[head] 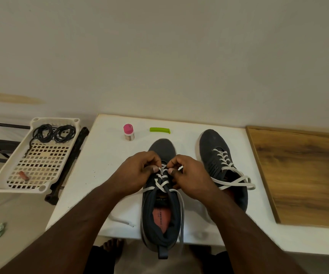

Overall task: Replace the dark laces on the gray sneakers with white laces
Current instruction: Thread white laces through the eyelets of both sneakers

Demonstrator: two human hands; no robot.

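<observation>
L hand (138,171) & R hand (187,175) each pinch white lace (162,175) on near sneaker (160,218); 2nd sneaker (219,159) beside it on bench (100,155).

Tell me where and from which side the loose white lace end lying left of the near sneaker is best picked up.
Pinch the loose lace end just behind its stiff tip, coming straight down from above. It lies flat on the white table, clear of the near sneaker, so nothing blocks a top grip. Both the left hand and the right hand are busy pinching the laces.

Head view — looks forward-down, close over table (104,147).
</observation>
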